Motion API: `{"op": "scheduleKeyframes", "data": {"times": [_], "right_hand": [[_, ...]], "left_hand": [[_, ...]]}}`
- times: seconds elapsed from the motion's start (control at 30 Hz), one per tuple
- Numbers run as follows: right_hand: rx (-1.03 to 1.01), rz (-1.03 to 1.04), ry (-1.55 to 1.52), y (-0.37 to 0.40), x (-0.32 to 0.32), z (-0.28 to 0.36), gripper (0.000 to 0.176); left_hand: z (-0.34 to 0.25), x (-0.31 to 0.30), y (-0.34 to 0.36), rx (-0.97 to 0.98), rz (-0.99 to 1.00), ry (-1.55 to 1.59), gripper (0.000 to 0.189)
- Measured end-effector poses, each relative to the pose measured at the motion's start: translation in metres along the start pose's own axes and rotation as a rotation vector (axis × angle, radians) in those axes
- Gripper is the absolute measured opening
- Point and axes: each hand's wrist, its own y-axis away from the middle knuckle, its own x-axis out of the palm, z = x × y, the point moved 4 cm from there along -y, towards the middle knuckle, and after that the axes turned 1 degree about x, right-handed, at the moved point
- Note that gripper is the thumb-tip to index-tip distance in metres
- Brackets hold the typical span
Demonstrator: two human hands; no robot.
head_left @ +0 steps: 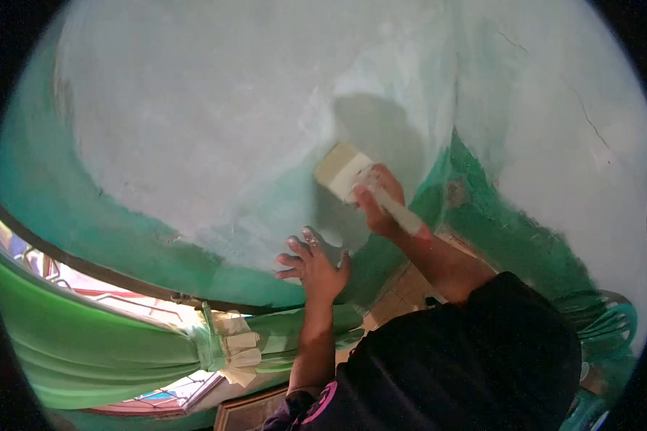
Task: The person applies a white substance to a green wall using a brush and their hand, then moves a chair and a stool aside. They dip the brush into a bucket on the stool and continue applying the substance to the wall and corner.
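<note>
A wide paint brush (pixel 343 171) with a pale handle is gripped in my right hand (pixel 381 201), its bristles at the wall. Whitish paint covers much of the green wall (pixel 194 129), and green still shows along the lower parts. My left hand (pixel 313 269) is lower and to the left of the brush, its fingers spread close to the wall and holding nothing. Whitish smears mark its fingertips. Whether that hand touches the wall, I cannot tell.
Green curtains (pixel 93 330) with a cream ruffled tie (pixel 241 348) hang by a barred window at the lower left. A wooden frame (pixel 248 411) stands at the bottom. Gathered green cloth (pixel 604 327) is at the lower right, near a wall corner.
</note>
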Motion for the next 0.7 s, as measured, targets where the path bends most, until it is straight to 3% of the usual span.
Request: {"op": "scheduleKeyframes", "data": {"times": [0.03, 0.1, 0.17, 0.23, 0.4, 0.5, 0.53, 0.57, 0.6, 0.67, 0.7], "right_hand": [[0.003, -0.010, 0.002, 0.009, -0.003, -0.011, 0.019], [-0.238, 0.169, 0.264, 0.054, 0.003, -0.036, 0.013], [0.200, 0.211, 0.168, 0.101, -0.005, -0.057, 0.012], [0.240, 0.210, 0.131, 0.120, -0.014, -0.059, 0.015], [0.255, 0.154, 0.056, 0.047, -0.020, -0.024, 0.020], [0.184, 0.042, -0.136, 0.004, -0.016, -0.005, 0.019], [0.043, -0.014, -0.105, -0.004, -0.014, 0.001, 0.016], [-0.098, -0.069, -0.074, -0.008, -0.014, 0.007, 0.012], [-0.101, -0.067, -0.080, -0.002, -0.015, 0.002, 0.012], [-0.095, 0.089, 0.050, 0.034, -0.011, -0.024, 0.019], [0.033, 0.094, 0.010, 0.058, -0.010, -0.038, 0.018]], "left_hand": [[-0.001, 0.001, -0.001, -0.021, 0.005, 0.010, 0.095], [-0.003, 0.004, -0.002, -0.020, 0.028, -0.002, 0.095], [-0.005, 0.006, 0.000, -0.033, 0.056, -0.011, 0.096], [-0.004, 0.007, -0.001, -0.059, 0.108, -0.027, 0.097], [-0.008, 0.007, 0.000, -0.055, 0.055, -0.009, 0.096], [-0.007, 0.013, 0.001, -0.055, 0.036, -0.028, 0.096], [-0.007, 0.015, 0.000, -0.046, 0.022, -0.030, 0.096], [-0.007, 0.015, 0.000, -0.049, 0.016, -0.031, 0.096], [-0.009, 0.012, 0.000, -0.058, 0.051, -0.025, 0.096], [-0.008, 0.012, 0.000, -0.082, 0.079, -0.018, 0.095], [-0.007, 0.013, 0.002, -0.055, 0.075, -0.031, 0.094]]}}
